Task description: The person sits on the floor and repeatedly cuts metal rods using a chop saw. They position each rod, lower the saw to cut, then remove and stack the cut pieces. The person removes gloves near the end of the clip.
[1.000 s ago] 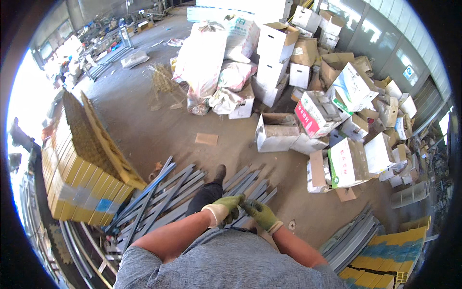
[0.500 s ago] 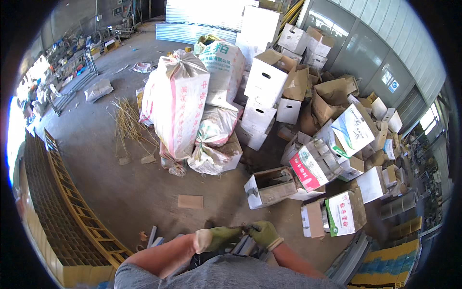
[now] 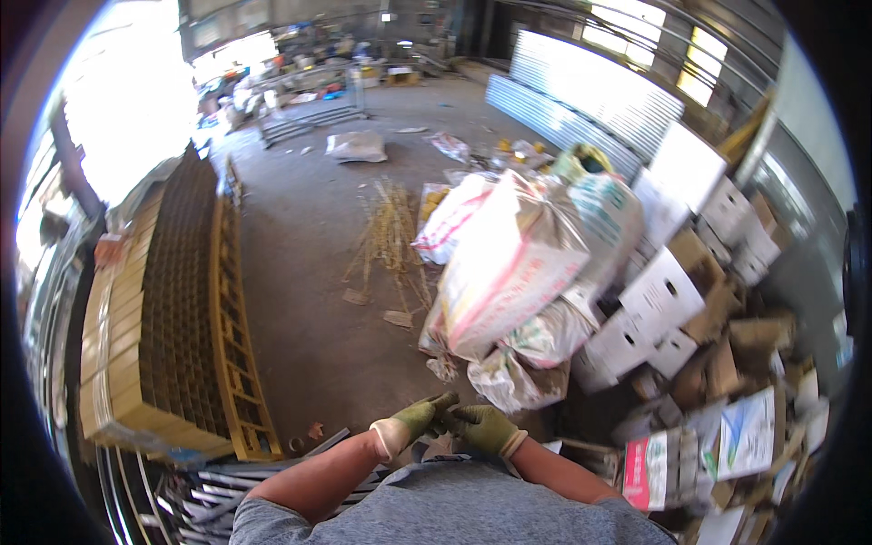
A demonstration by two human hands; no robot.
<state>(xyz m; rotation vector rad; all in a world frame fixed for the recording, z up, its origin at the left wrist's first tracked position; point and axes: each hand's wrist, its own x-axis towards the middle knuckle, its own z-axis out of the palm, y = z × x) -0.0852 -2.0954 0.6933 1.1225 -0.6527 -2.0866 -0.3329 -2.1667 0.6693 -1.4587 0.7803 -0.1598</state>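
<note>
Both my hands wear green work gloves and meet in front of my chest. My left hand (image 3: 416, 421) has its fingers curled against my right hand (image 3: 484, 429), and the fingertips touch between them. Whether a small object sits between the gloves is not visible. Below my left forearm lie several grey metal strips (image 3: 227, 486) on the concrete floor. A stack of yellow grid panels (image 3: 173, 327) stands to my left.
Big white filled sacks (image 3: 509, 263) and a heap of white and brown cardboard boxes (image 3: 672, 300) fill the right side. A bundle of thin sticks (image 3: 391, 227) lies on the floor ahead. Corrugated metal sheets (image 3: 590, 113) lean at the far right wall.
The view has swung up and to the left: sacks and boxes slid right, the yellow panel stack grew at left. My gloved hands stay together at my chest.
</note>
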